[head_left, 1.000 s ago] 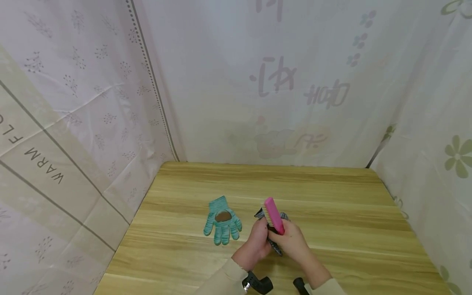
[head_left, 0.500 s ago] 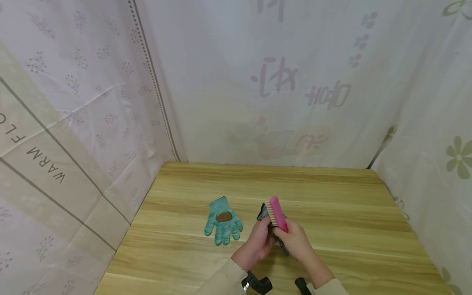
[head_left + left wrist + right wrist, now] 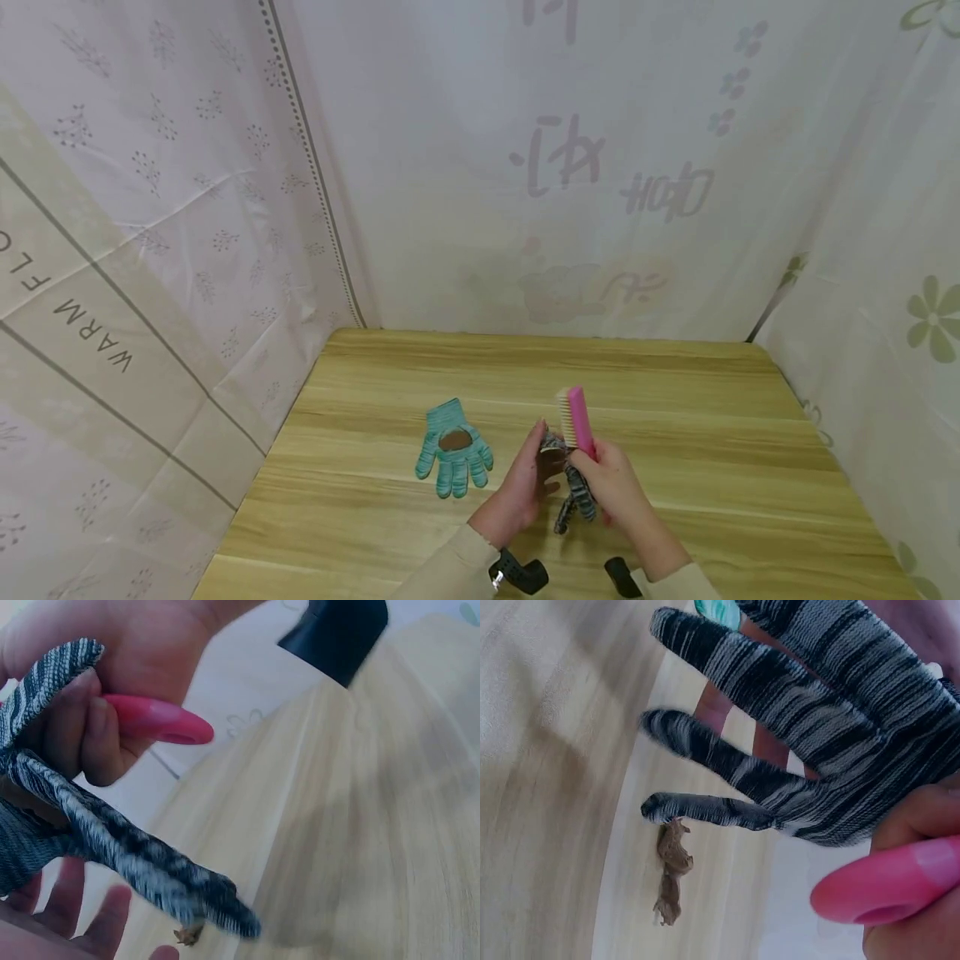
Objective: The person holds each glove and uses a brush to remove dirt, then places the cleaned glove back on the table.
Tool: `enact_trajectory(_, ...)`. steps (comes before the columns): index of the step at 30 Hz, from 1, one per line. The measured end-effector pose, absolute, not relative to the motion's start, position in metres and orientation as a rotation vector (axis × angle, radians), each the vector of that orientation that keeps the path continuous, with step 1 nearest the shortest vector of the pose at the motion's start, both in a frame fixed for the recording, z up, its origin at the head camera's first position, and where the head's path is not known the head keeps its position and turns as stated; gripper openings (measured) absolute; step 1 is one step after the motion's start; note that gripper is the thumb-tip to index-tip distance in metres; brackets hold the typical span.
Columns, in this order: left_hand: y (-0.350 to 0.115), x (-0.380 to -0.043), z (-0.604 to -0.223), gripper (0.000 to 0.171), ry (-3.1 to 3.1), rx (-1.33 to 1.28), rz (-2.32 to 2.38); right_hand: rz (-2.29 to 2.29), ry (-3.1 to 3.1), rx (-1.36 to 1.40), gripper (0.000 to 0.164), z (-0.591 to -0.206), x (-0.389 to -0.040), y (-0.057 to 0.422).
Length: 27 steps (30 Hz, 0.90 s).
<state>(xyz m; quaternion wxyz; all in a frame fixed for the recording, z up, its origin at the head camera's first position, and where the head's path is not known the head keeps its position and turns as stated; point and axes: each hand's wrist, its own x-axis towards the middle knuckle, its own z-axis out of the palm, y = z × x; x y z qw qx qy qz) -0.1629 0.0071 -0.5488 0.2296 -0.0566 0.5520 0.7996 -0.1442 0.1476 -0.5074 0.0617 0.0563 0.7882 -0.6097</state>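
Observation:
My right hand point(image 3: 617, 485) grips a pink brush point(image 3: 582, 423) with pale bristles, its bristle end pointing up and away. The same hand holds a black-and-grey striped knit glove point(image 3: 582, 498) against the brush handle. The glove's fingers dangle above the table, spread out in the right wrist view. Facing it from the left is my left hand point(image 3: 521, 482), with its fingers point(image 3: 66, 900) extended and spread beside the glove's cloth. Part of the glove is hidden between the hands.
A teal knit glove point(image 3: 442, 479) with a brown patch point(image 3: 454, 440) lies flat on the wooden table point(image 3: 360, 500), left of the hands. Small brown twisted bits point(image 3: 673, 859) show below the striped glove. Printed curtains point(image 3: 450, 167) surround the table's back and sides.
My right hand has moved a little right, carrying the brush with it and away from the left hand. The left hand's fingers have opened, and the striped glove now hangs from the right hand.

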Motion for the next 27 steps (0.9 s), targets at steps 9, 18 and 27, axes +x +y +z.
enact_trajectory(9, 0.005, -0.166, -0.555, 0.058, 1.388, -0.092, 2.273, -1.89, 2.353, 0.221, 0.011, -0.505, -0.146, 0.159)
enact_trajectory(18, 0.001, -0.166, -0.563, 0.024, 1.539, -0.041, 2.23, -1.817, 2.41, 0.232, 0.015, -0.503, -0.148, 0.17)
enact_trajectory(27, -0.009, -0.167, -0.558, 0.029, 1.619, 0.014, 2.193, -1.637, 2.557, 0.14, 0.022, -0.506, -0.153, 0.182)
